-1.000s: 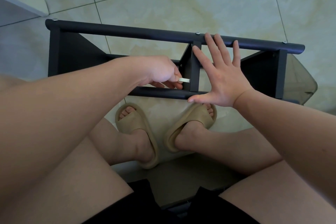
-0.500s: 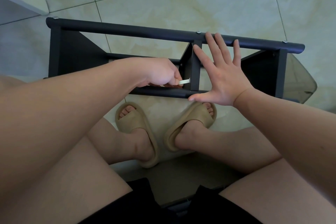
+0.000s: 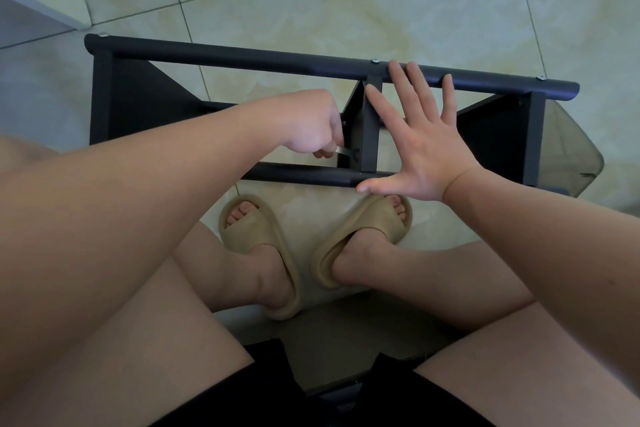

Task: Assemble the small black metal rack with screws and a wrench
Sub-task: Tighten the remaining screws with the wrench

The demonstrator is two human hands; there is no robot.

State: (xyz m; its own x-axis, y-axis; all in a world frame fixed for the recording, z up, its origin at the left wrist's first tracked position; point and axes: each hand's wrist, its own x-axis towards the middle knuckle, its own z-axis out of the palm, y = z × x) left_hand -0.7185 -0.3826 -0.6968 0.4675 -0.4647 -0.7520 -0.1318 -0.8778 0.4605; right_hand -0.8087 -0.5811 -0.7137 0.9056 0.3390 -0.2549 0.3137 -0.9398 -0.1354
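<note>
Head view: your left hand curls its fingers round the small wrench, pinching it against the middle upright of the black rack, which stands on the tile floor before your slippers. The wrench has swung since half a second ago and shows less. Your right hand stays flat, fingers spread, bracing the upright.
</note>
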